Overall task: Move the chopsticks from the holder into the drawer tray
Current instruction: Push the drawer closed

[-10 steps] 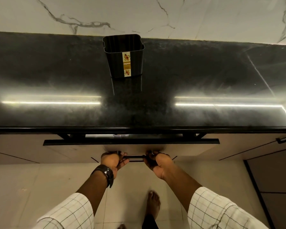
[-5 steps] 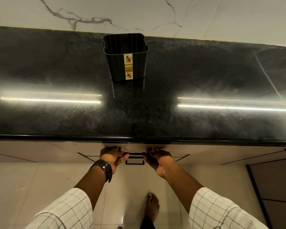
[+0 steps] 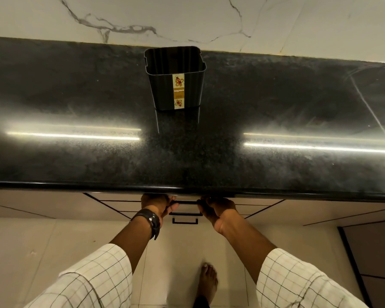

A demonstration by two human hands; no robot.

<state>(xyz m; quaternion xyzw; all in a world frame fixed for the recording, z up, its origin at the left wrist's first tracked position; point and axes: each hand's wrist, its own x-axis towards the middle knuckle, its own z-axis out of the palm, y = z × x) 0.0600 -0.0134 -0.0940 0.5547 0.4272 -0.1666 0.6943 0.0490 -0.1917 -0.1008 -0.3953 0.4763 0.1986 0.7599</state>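
Left hand [image 3: 156, 202]: fingers curled shut around the left end of the top drawer handle [image 3: 186, 202], just under the counter lip.
Right hand [image 3: 216, 207]: fingers wrapped closed on the right end of the same bar.
Top drawer: front flush under the countertop edge [image 3: 187, 188]; tray not visible.
Holder [image 3: 175, 77]: black ribbed tub at 12 o'clock from the hands, upright, near the marble backsplash [image 3: 187, 16]; no chopsticks show inside.
Chopsticks: not in view; presumably in the shut drawer.
Step in hand: judged as the closing step, drawer seated.
Next move: release both grips, draw the hands back toward 6 o'clock.
Edges: counter lip directly above the knuckles; lower drawer handle [image 3: 185, 221] just below.
Open room: tiled floor [image 3: 53, 241] at 6 o'clock; one bare foot [image 3: 207, 281] there.
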